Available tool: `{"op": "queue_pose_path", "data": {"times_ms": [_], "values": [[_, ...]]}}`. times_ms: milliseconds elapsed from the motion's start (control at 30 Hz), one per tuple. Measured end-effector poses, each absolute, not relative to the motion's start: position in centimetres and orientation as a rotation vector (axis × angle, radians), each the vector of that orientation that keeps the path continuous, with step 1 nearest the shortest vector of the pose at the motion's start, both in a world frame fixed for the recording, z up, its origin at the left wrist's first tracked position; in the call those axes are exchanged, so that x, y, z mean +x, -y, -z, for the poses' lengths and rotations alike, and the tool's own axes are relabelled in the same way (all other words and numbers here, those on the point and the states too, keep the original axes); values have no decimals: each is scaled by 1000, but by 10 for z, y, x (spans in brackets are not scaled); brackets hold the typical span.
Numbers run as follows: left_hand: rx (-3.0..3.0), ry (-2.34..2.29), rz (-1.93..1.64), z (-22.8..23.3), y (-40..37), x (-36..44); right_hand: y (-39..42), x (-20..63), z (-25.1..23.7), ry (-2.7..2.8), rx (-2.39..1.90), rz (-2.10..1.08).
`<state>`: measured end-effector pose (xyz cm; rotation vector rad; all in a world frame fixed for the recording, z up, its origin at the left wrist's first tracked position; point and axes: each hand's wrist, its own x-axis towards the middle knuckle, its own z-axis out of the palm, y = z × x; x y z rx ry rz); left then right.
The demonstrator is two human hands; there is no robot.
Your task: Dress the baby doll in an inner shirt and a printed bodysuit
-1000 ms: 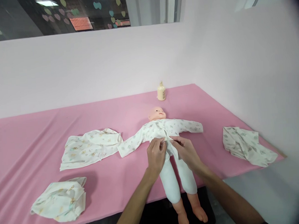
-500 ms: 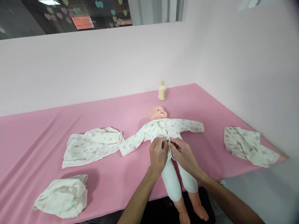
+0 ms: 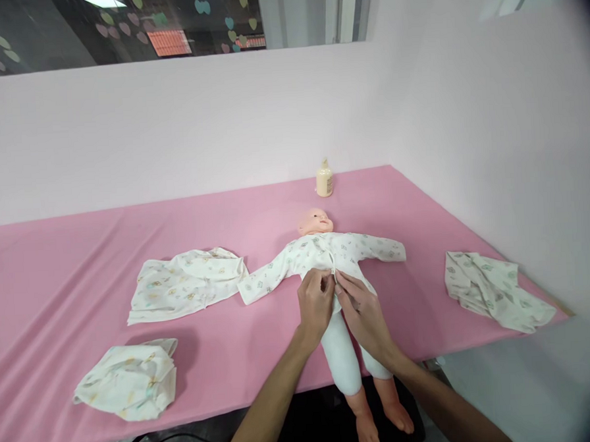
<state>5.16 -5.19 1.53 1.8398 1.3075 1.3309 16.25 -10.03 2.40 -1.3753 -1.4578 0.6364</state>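
Centre of frame: left hand (image 3: 316,303) and right hand (image 3: 362,312) pinched together on soft printed cotton shirt (image 3: 321,258) of smooth plastic doll (image 3: 336,291), supine on pink cloth-covered table (image 3: 79,259).

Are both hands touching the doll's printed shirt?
Touching. The head view shows left hand and right hand pinching the printed shirt at its front opening.
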Motion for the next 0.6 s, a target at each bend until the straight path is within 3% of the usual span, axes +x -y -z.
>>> {"op": "queue_pose_path", "data": {"times_ms": [600], "values": [[1554, -1124, -1101, -30, 53, 44, 101, 156, -18, 1521, -1371, -457]]}}
